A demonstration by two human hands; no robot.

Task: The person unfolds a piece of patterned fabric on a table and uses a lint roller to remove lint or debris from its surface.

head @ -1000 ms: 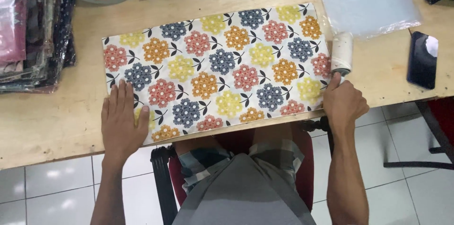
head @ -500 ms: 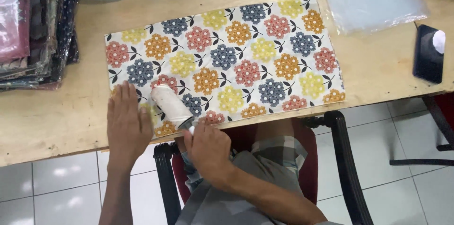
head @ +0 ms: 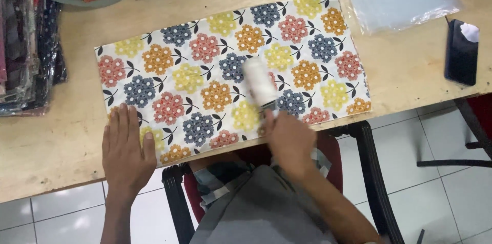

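Right grip (head: 288, 139) clasps a white lint roller (head: 259, 82) on floral fabric (head: 205, 69); left hand (head: 125, 146) flat, fingers spread.

White lint roller (head: 259, 82) blurred on flat folded floral cloth (head: 205, 69), wooden table

Surface: your pale wooden plywood table (head: 56, 141), even light | Floor: white square ceramic tiles (head: 441, 192) | Seating: red-cushioned black-framed chair (head: 359, 141) | Left edge: stacked folded fabrics (head: 20, 44).

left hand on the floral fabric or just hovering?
Touching. Head view shows the left hand lying flat, palm down, on the folded floral fabric's near-left corner.
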